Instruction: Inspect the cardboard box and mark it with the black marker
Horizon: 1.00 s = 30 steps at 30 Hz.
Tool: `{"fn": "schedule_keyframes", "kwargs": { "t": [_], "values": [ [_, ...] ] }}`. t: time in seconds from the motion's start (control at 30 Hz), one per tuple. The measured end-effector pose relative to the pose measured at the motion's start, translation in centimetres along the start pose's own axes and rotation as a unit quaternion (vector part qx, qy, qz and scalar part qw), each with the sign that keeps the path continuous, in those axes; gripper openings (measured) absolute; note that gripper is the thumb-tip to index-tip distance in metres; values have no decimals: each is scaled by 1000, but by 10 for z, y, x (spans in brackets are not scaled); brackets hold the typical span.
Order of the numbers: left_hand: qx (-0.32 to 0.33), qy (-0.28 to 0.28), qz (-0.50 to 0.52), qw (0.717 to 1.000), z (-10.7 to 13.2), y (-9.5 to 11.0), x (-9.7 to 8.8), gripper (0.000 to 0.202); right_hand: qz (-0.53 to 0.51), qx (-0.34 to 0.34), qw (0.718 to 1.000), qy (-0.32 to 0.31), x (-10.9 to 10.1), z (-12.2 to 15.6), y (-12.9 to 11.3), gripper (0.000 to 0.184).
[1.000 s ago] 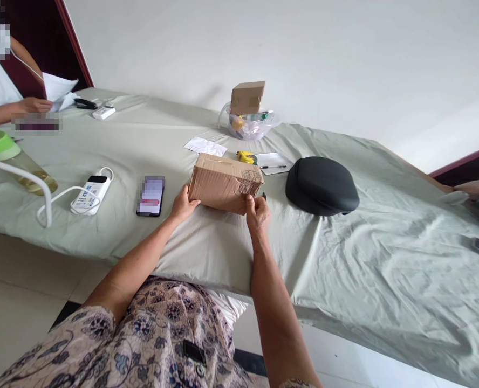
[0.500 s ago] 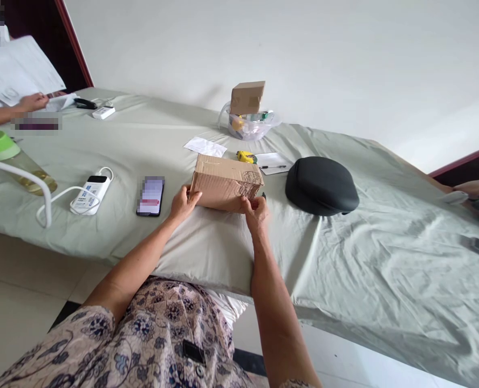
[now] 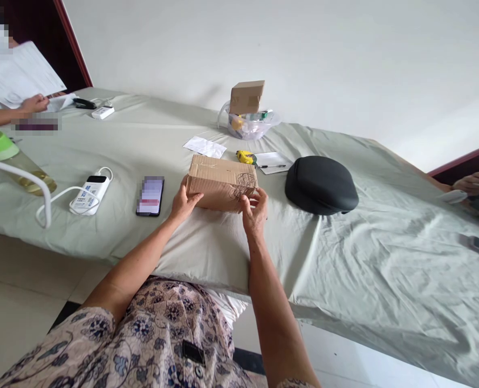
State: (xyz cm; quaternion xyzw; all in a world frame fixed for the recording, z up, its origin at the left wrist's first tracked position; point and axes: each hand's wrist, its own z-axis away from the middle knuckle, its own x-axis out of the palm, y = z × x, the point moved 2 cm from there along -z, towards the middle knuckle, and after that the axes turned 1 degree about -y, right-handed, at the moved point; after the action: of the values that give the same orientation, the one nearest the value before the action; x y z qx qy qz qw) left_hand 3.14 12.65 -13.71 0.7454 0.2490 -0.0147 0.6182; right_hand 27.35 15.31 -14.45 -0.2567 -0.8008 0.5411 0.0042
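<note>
A brown cardboard box (image 3: 219, 183) with dark scribbles near its right end rests on the cloth-covered table in front of me. My left hand (image 3: 185, 202) grips its left end, thumb on the near face and fingers mostly hidden behind the side. At the other end my right hand (image 3: 254, 211) holds the box, its thumb against the front face and fingers around the right side. Just behind the box lie a yellow tape measure (image 3: 246, 157) and a white notepad (image 3: 278, 168) with a dark pen across it.
Left stand a phone (image 3: 150, 196), a white power bank (image 3: 89, 195) with cable and a green-lidded bottle (image 3: 19, 161). A black case (image 3: 321, 185) sits right. Behind are a white paper (image 3: 205, 146) and a basket (image 3: 251, 128) bearing another box. Other people's hands show at both edges.
The cardboard box has shifted slightly left and turned a little. My right hand's fingers have moved up around its right end, while my left hand keeps its hold.
</note>
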Motion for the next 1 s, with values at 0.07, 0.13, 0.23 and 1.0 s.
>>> {"fn": "schedule_keyframes", "kwargs": {
  "t": [0.07, 0.13, 0.23, 1.0],
  "values": [
    [-20, -3, -7, 1000, 0, -2, 1, 56, 8, 17, 1000, -5, 1, -1, 2, 70],
    [-36, -8, -9, 999, -1, -4, 1, 51, 36, 34, 999, -6, 2, -3, 4, 62],
    [-31, -10, 3, 999, -2, -7, 2, 46, 68, 55, 996, 24, 4, -3, 5, 55],
    [-5, 34, 33, 999, -5, -12, -1, 73, 79, -44, 996, 9, -4, -14, 12, 44]
  ]
}}
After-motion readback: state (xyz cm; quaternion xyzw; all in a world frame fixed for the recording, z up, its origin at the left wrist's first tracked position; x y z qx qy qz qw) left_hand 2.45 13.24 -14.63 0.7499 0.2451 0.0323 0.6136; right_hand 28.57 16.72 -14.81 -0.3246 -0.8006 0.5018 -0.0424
